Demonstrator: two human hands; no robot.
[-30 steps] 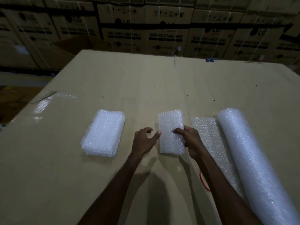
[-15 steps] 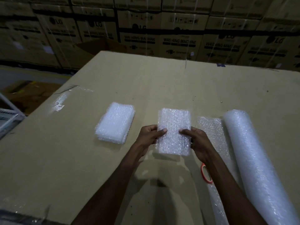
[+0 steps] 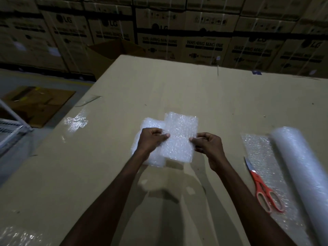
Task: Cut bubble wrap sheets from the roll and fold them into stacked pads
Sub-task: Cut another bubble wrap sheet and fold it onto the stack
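A folded bubble wrap pad (image 3: 179,137) hangs above the cardboard table (image 3: 177,89), held by both hands. My left hand (image 3: 151,139) pinches its left edge and my right hand (image 3: 207,144) pinches its right edge. Just under and left of it lies the stack of folded pads (image 3: 152,124), partly hidden by my left hand and the held pad. The bubble wrap roll (image 3: 301,166) lies at the right, with its unrolled sheet end (image 3: 257,148) flat on the table. Orange-handled scissors (image 3: 264,189) rest on that sheet.
Stacked washing machine cartons (image 3: 204,45) form a wall behind the table. An open cardboard box (image 3: 113,50) stands at the back left. On the floor to the left lie flattened cardboard (image 3: 39,103) and a white metal rack (image 3: 10,128).
Both hands lifted the folded pad off the table and carried it left, so it now hovers partly over the stack of pads. The view shifted, showing the scissors fully.
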